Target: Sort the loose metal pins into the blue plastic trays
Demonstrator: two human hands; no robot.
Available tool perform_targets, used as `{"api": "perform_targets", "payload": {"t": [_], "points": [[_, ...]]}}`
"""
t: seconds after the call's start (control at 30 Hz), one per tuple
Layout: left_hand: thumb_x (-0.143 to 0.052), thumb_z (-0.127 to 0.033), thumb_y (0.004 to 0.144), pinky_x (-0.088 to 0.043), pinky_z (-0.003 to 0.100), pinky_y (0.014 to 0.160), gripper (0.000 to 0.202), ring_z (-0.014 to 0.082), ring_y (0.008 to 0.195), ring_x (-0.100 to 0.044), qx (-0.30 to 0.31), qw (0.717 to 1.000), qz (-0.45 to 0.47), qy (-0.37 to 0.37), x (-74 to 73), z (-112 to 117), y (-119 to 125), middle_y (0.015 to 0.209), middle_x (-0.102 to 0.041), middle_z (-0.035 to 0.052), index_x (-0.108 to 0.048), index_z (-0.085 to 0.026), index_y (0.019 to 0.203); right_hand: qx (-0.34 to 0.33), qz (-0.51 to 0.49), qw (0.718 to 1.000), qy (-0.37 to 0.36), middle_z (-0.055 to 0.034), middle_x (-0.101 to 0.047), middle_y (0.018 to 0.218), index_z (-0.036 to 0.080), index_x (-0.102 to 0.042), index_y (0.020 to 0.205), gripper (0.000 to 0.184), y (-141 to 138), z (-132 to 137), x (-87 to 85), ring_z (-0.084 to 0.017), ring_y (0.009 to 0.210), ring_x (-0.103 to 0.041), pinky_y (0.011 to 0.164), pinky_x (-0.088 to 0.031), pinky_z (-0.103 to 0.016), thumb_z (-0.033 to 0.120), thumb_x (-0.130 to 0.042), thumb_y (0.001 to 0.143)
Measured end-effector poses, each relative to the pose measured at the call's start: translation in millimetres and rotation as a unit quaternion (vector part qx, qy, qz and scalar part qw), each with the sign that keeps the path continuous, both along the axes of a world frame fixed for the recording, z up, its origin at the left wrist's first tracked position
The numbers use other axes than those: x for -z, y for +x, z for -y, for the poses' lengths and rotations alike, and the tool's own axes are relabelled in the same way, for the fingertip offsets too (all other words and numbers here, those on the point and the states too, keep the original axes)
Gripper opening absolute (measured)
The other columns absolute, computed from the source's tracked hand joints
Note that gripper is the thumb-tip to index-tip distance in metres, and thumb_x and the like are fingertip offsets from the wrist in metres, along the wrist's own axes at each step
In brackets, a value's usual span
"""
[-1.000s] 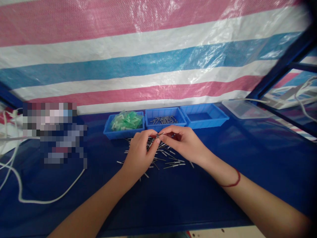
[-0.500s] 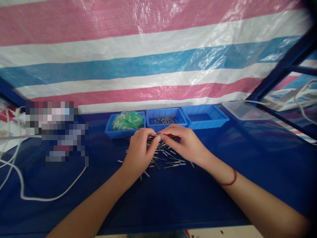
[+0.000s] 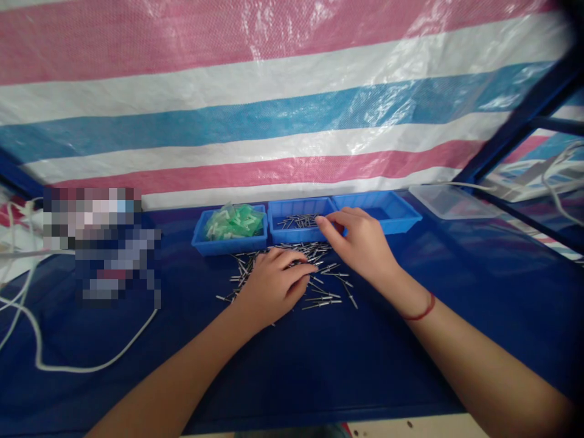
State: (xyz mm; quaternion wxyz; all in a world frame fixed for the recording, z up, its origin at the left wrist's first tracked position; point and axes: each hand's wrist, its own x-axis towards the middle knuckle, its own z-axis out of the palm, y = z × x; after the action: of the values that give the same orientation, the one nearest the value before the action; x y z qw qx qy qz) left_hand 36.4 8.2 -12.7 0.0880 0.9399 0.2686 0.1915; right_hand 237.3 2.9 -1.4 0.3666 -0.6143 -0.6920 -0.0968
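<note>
A heap of small metal pins [image 3: 292, 271] lies on the dark blue table [image 3: 319, 365]. My left hand [image 3: 272, 286] rests palm down on the heap, fingers curled and pinched at the pins. My right hand [image 3: 360, 240] reaches to the front edge of the middle blue tray [image 3: 274, 213], which holds more metal pins [image 3: 298, 221]; its fingertips are pinched together over that tray, and what they hold is too small to see. A red string circles my right wrist.
Left of the middle tray stands a blue tray of green plastic pieces [image 3: 232, 222]; right of it another blue tray [image 3: 396, 213]. A clear lid [image 3: 449, 201] lies at the back right. A white cable [image 3: 68, 365] loops at left. A striped tarp [image 3: 274, 91] hangs behind.
My hands were pinched together above the heap. Now they are apart: the right has moved up to the middle tray and the left has dropped onto the pins.
</note>
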Motion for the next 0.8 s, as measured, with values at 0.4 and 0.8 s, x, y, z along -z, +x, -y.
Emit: {"api": "perform_targets", "payload": {"t": [0.4, 0.8], "points": [[-0.038, -0.032, 0.098, -0.029, 0.038, 0.080, 0.029, 0.0196, 0.096, -0.052, 0.000, 0.996, -0.069, 0.053, -1.5, 0, 9, 0.100, -0.066, 0.0023, -0.065, -0.023, 0.104, -0.055, -0.013, 0.995, -0.076, -0.0027, -0.061, 0.066, 0.017, -0.061, 0.066, 0.023, -1, 9, -13.5, -0.016, 0.065, -0.053, 0.066, -0.037, -0.029, 0.020, -0.049, 0.085], [-0.039, -0.033, 0.096, -0.030, 0.038, 0.075, 0.032, 0.0235, 0.097, -0.048, -0.052, 0.990, -0.111, 0.068, 1.2, 4, 12, 0.102, -0.062, 0.0061, -0.058, -0.023, 0.121, -0.171, 0.127, 0.932, -0.292, -0.0034, -0.067, 0.076, 0.020, -0.070, 0.084, 0.022, 16, 8, -8.5, -0.016, 0.071, -0.059, 0.064, -0.036, -0.025, 0.014, -0.050, 0.078]]}}
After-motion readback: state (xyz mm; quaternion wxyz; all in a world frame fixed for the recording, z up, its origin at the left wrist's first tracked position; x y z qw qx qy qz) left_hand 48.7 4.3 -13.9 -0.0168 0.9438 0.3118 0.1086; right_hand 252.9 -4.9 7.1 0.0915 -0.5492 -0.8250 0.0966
